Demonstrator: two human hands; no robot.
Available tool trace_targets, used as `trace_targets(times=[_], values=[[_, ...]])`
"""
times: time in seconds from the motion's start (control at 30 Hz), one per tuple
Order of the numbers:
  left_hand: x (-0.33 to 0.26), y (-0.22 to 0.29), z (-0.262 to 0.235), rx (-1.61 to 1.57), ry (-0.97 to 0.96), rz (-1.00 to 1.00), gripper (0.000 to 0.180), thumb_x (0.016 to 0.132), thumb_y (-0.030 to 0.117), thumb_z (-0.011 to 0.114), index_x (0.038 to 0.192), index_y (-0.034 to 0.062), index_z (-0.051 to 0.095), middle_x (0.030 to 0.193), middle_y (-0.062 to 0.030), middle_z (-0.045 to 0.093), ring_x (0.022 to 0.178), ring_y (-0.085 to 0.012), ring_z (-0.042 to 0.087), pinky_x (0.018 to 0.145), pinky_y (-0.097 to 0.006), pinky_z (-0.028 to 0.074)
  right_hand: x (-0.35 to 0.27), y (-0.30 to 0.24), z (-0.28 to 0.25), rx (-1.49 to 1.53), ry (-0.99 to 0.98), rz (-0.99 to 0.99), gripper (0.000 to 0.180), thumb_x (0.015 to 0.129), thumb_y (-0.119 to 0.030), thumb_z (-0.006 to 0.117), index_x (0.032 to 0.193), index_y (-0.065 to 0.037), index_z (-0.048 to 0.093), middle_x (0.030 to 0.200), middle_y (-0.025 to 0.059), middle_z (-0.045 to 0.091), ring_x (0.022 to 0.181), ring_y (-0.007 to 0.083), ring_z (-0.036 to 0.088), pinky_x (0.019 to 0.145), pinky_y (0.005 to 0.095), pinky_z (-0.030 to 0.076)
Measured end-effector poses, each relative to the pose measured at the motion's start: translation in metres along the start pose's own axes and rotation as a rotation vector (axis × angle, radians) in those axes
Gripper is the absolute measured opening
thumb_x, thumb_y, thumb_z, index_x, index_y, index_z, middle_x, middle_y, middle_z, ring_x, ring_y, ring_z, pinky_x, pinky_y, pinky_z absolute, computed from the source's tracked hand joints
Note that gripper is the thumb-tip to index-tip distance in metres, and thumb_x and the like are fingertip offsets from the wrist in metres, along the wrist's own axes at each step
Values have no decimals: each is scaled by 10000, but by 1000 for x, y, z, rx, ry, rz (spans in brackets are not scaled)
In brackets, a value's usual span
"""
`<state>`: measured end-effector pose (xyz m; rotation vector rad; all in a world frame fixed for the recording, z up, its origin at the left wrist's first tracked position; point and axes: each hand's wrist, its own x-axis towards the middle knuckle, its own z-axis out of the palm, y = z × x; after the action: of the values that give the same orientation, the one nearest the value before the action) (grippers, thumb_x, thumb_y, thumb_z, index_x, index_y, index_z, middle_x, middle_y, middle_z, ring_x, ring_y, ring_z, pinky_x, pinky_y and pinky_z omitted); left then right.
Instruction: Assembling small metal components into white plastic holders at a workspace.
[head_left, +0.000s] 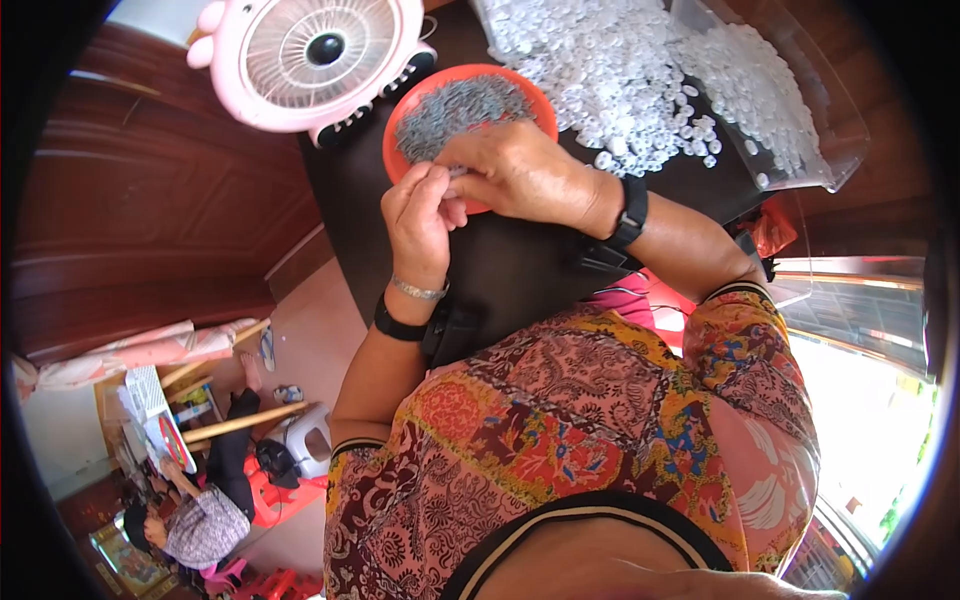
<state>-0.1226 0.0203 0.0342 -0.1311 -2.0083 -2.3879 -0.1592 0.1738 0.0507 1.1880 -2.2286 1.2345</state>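
My left hand [420,220] and my right hand [522,175] meet over the near edge of an orange-red bowl [545,105]. Fingertips of both are pinched together on something small that I cannot make out. Inside the bowl lies a heap of small grey metal pieces [455,115], thin like pins or screws. To the right of the bowl, a large pile of small translucent white plastic discs [610,80] spreads over the dark tabletop [520,265].
A pink fan [325,50] stands left of the bowl. At the far right, a clear plastic tray [835,180] holds more white discs. Brown wooden panels [170,190] rise on the left. Another person [210,525] sits at the lower left, near a white stool [308,440].
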Motion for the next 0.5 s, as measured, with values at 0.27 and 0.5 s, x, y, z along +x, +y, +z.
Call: trace_targets(times=[0.27,0.5], values=[[-2,-2,3,52,24,84,290,927,207,466,792,-10,604,587,-20,528,484,-78,465,452,-201,322,0,-2,-6,-76,-24,-30,145,747,-181,660,788,-50,613,658,120,615,633,317,624,564,408,501],[-2,-3,-4,77,-1,183,281,927,208,466,771,11,593,567,-6,486,490,-71,437,453,-203,297,22,-20,-104,-463,320,-23,220,770,-164,714,973,-88,675,793,99,659,619,218,635,538,294,501]])
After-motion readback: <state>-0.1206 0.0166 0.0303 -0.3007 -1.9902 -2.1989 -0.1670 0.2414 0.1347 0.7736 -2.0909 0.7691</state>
